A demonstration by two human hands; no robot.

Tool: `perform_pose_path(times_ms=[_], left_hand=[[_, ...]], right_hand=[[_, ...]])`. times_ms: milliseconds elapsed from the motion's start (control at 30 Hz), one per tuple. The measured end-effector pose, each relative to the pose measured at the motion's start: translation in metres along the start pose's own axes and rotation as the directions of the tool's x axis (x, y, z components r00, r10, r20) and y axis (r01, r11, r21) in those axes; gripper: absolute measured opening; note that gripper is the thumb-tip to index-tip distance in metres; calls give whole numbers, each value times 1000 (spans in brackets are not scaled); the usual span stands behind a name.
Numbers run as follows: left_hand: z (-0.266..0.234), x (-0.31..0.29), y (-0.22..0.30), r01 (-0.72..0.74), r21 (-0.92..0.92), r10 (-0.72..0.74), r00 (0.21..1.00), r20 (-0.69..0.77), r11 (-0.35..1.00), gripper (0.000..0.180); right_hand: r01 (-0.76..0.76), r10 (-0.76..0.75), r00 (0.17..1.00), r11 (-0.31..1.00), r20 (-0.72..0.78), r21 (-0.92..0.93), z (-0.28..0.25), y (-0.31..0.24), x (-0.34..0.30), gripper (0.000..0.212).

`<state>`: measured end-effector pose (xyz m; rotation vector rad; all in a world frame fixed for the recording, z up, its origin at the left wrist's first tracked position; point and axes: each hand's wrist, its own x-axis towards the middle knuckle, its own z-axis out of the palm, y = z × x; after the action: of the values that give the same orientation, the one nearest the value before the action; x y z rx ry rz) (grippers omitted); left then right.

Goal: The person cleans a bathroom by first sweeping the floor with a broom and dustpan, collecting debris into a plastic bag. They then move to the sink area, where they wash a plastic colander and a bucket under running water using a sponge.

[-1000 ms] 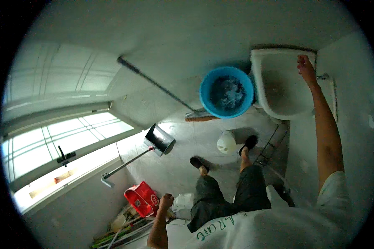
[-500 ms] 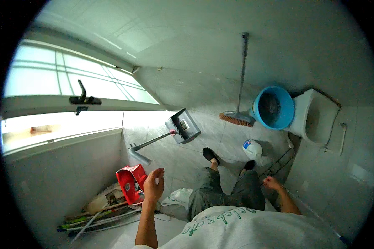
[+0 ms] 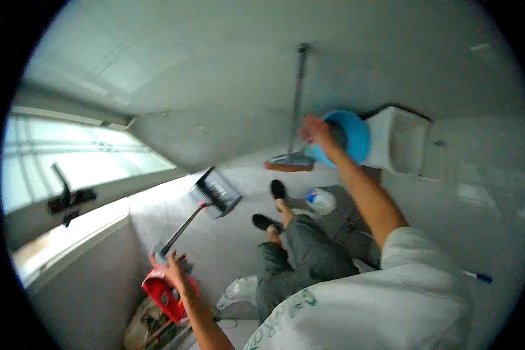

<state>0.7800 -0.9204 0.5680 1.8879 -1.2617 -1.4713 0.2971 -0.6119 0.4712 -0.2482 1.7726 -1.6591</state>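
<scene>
My left hand (image 3: 172,272) is at the grip end of a grey dustpan (image 3: 217,193) with a long handle. Its fingers are spread around the handle end, and a firm hold does not show. My right hand (image 3: 316,130) stretches out in front of the blue basin (image 3: 359,135), just right of the upright handle of a broom (image 3: 298,87). It is blurred, its fingers look apart, and a small gap to the broom handle shows. The broom's brown bristles rest on the floor, and its handle leans on the wall.
A red container (image 3: 168,300) sits below my left hand, beside a white plastic bag (image 3: 239,290). A white jug (image 3: 321,200) stands right of my feet. The basin adjoins a white toilet tank (image 3: 403,140). At the left is a door with a black handle (image 3: 70,198).
My right hand has swung up and forward from beside my leg to the broom. My left hand has moved to the dustpan handle's end. The view has shifted and my feet have moved.
</scene>
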Motion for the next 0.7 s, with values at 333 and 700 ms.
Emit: perform_pose_path(times_ms=[333,700], left_hand=[[24,14,-48,-291,4,291,957,-17,957,64],[-3,42,-60,-333,342,350,937,13,879,29]], right_hand=[[-671,638,654,738,-406,80,-228,151,-340,26],[-604,-169,758,186,-630,-775,-563,5,-359,21]])
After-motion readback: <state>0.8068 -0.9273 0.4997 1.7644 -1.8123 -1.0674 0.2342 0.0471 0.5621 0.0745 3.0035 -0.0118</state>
